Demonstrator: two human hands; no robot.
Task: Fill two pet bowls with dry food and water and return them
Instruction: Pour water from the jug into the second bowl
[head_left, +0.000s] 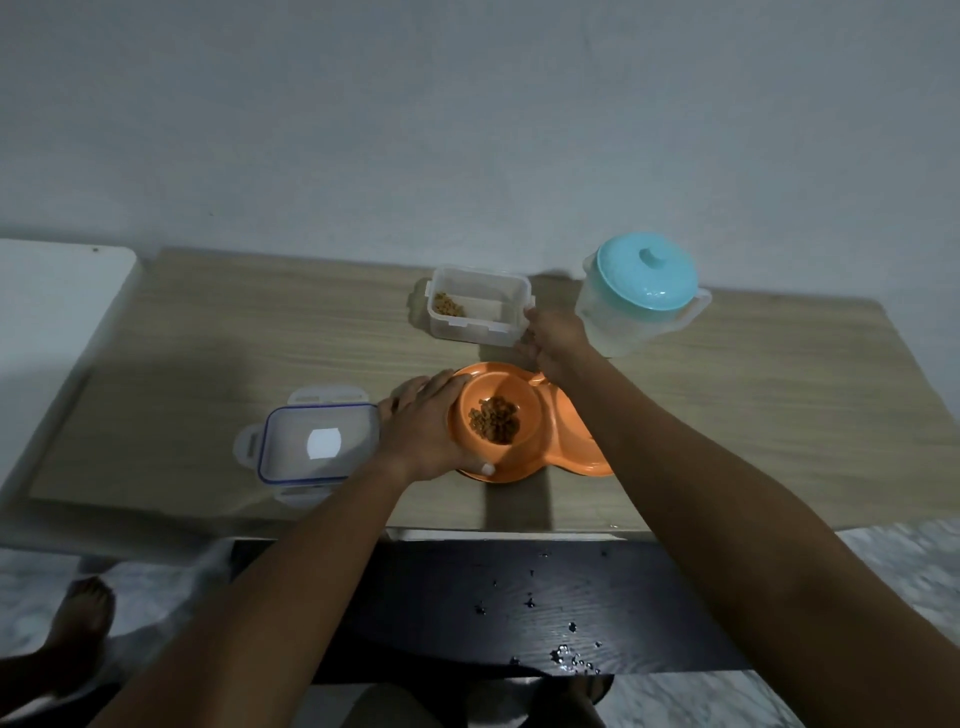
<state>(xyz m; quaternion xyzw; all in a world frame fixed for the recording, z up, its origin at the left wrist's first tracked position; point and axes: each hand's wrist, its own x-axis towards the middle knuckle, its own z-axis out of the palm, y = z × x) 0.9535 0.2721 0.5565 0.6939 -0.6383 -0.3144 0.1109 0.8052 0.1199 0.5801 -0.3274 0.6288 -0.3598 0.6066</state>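
An orange double pet bowl (550, 447) sits at the near middle of the wooden table (753, 405). Brown dry food (494, 418) fills the bottom of its left cup; my right forearm hides most of the right cup. My left hand (421, 431) grips the bowl's left rim, thumb on the near edge. A clear food container (480, 304), open with a little kibble left in it, stands behind the bowl. My right hand (556, 338) holds its front right corner. A clear water jug (631, 299) with a teal lid stands just right of that hand.
The container's clear lid (318, 441) with blue seal lies on the table left of the bowl. A white surface (47, 322) adjoins the table's left end. Water drops (569, 652) spot a dark board below the table's near edge. A bare foot (83, 618) is at lower left.
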